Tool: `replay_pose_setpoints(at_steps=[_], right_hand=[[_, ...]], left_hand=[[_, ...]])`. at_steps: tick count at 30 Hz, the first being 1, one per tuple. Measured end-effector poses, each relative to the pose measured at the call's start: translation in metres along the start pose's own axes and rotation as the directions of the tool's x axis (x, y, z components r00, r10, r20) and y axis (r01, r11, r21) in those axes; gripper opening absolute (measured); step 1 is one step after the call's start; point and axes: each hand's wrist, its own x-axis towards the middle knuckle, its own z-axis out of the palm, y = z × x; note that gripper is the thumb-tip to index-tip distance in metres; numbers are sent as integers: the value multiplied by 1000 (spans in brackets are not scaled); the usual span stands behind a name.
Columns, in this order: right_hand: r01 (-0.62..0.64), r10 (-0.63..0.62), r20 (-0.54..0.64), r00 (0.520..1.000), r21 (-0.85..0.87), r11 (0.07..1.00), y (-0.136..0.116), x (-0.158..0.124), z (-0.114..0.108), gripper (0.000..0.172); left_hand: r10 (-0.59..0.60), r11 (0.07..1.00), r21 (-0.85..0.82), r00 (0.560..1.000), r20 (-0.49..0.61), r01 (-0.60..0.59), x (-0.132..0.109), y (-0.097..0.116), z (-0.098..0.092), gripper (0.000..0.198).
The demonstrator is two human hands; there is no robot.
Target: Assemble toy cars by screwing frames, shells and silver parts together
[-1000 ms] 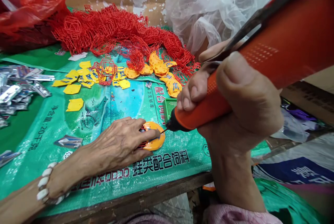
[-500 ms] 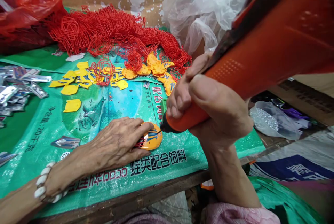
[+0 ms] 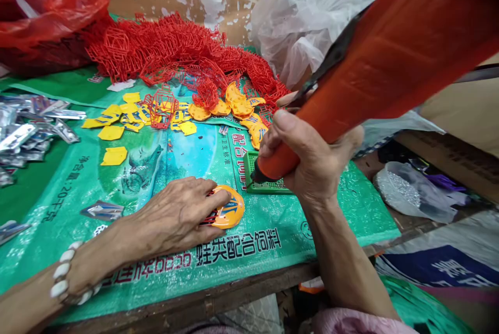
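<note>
My left hand (image 3: 175, 212) grips an orange oval piece (image 3: 231, 208) with blue markings against the green printed sheet (image 3: 187, 274); part of the piece is hidden under the fingers. A large red-orange power tool (image 3: 351, 84) with a dark narrow tip is held in my right hand (image 3: 307, 157), fingers wrapped round its lower end. That tip is over a small green perforated tray (image 3: 268, 187), right of the orange piece and apart from it. Behind both hands lie several orange curved pieces (image 3: 237, 103) and several yellow pieces (image 3: 115, 155).
A long heap of red plastic frames (image 3: 156, 48) runs across the back beside a red bag (image 3: 74, 1). Silvery parts (image 3: 19, 134) are piled at left. Clear plastic (image 3: 300, 17) stands behind. At right is a clear bowl (image 3: 432, 204) of small shiny bits.
The tool's tip has moved from the right edge of the orange piece to the green tray, carried by my right hand. My left hand stays on the piece.
</note>
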Motion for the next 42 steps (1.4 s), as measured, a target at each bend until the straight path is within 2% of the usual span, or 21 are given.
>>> replay_pose_setpoints(at_steps=[4, 8, 12, 15, 19, 21, 23, 26, 31, 35, 42], right_hand=[[21, -20, -24, 1000, 30, 999, 19, -3, 1, 30], [32, -32, -1, 999, 41, 999, 18, -7, 1, 29], [16, -10, -95, 995, 58, 998, -4, -4, 5, 11], [8, 14, -125, 992, 176, 984, -28, 0, 9, 5], [25, -14, -44, 999, 280, 960, -50, 2, 8, 6], [-43, 43, 10, 999, 314, 948, -55, -2, 7, 11], [-94, 82, 50, 995, 336, 937, -56, -6, 8, 13], [-83, 58, 87, 995, 321, 943, -55, -13, 14, 12], [-17, -1, 72, 997, 254, 967, -54, -17, 21, 17], [-48, 19, 106, 994, 284, 957, -51, -19, 18, 13], [-73, 46, 101, 994, 282, 956, -49, -16, 15, 11]], left_hand=[[-12, 1000, -7, 1000, 10, 12, 0, 0, 0, 24], [-14, 1000, -19, 999, 40, 15, -1, 0, -1, 30], [-36, 999, -34, 997, 62, 38, 0, 2, -4, 29], [-65, 984, -165, 998, -7, 63, 2, 2, -5, 34], [-128, 927, -366, 986, -105, 81, 5, -1, -4, 29], [-146, 913, -398, 982, -117, 88, 6, -3, -4, 31], [-154, 913, -396, 981, -120, 95, 5, -3, -3, 32], [-144, 934, -346, 982, -121, 95, 4, -3, -1, 28], [-159, 963, -239, 978, -136, 124, 4, -3, 2, 27], [-158, 968, -216, 980, -116, 131, 5, -3, 1, 24], [-150, 971, -203, 981, -125, 123, 4, -3, 0, 33]])
